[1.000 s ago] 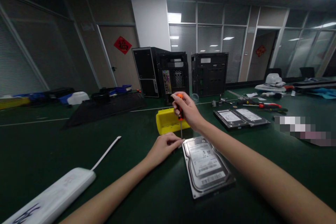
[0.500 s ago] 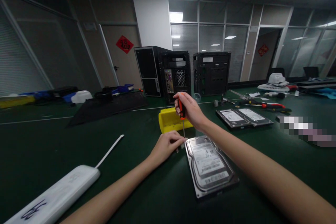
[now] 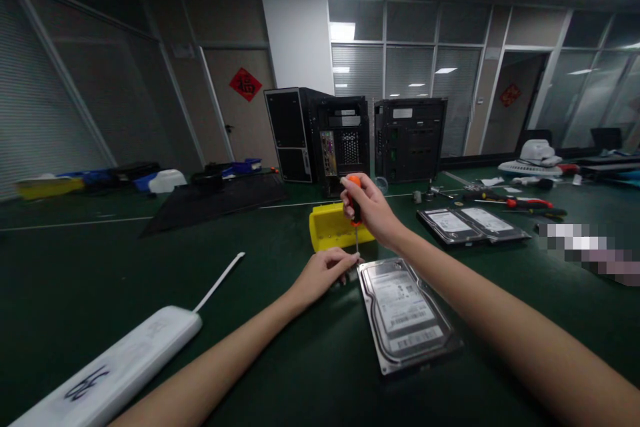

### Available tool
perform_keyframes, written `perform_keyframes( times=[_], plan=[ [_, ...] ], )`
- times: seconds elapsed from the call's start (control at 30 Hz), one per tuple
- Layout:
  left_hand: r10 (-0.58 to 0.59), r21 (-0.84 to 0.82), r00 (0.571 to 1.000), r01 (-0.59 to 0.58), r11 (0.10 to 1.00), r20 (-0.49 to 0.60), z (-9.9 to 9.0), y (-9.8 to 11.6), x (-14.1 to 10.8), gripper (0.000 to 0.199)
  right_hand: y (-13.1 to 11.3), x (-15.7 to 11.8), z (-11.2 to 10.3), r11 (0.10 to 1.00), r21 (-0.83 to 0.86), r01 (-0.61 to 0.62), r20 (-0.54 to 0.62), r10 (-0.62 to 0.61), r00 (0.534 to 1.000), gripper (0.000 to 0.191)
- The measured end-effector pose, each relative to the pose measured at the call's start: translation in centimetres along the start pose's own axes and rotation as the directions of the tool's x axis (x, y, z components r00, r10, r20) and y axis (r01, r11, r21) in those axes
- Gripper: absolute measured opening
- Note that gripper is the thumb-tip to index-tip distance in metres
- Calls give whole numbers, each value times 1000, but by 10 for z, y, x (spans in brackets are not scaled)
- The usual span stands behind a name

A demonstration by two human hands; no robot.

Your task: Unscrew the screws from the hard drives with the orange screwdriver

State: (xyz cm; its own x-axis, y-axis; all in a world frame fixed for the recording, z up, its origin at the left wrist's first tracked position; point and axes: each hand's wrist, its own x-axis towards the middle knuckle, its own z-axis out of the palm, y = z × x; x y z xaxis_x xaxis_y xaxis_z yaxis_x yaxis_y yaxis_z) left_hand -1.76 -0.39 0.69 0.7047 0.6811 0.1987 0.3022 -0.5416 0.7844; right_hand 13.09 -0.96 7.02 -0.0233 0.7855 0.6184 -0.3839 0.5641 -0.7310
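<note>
My right hand (image 3: 367, 207) is closed round the orange and black handle of a screwdriver (image 3: 357, 238), which stands upright with its tip pointing down. The tip is at the far left corner of a silver hard drive (image 3: 405, 310) lying label up on the green table. Beside that corner my left hand (image 3: 327, 271) has its fingers pinched together at the screwdriver tip; what they hold is too small to make out. Just behind both hands sits a yellow bin (image 3: 327, 230).
Two more hard drives (image 3: 449, 223) lie to the right, with pliers (image 3: 530, 203) behind them. Computer cases (image 3: 410, 140) stand at the back. A white power strip (image 3: 120, 367) is at the front left, near a black mat (image 3: 215, 203).
The whole view has shifted, so things appear slightly farther right. My right hand still grips the screwdriver, its orange end now more visible. My left fingers remain at the drive's corner.
</note>
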Motion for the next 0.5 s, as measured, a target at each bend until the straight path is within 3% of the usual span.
perform_keyframes(
  times=[0.2, 0.5],
  plan=[
    [7, -6, 999, -8, 1000, -39, 0, -3, 1, 45, 1, 0, 0, 1000, 7, -9, 12, 9, 1000, 29],
    [-6, -3, 1000, 5, 1000, -25, 0, 1, 1, 44, 1, -2, 4, 1000, -25, 0, 13, 1, 1000, 24]
  ],
)
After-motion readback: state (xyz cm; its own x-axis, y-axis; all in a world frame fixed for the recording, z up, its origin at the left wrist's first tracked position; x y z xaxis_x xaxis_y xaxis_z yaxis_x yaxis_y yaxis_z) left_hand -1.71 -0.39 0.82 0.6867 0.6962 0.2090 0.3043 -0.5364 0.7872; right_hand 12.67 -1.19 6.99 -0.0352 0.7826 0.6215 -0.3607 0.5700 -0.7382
